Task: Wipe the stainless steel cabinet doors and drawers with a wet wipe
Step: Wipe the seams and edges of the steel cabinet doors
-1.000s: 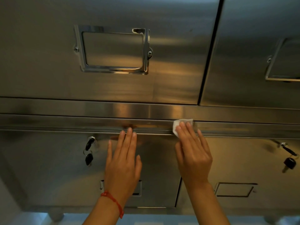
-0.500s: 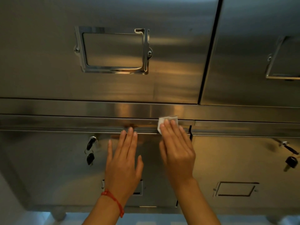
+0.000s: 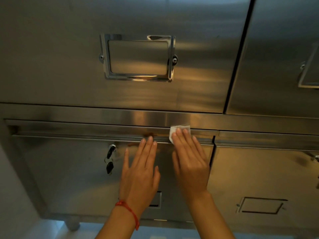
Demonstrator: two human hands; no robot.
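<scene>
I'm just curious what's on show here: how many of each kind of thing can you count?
Hands: 2 (left hand, right hand)
Wet wipe: 1
Label frames: 4
Black keys: 2, at the left lock
Red bracelet: 1
Total: 10

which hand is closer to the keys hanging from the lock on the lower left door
Left. The left hand lies flat on that door just right of the keys. The right hand is farther right, pressing the wet wipe on the rail.
</scene>
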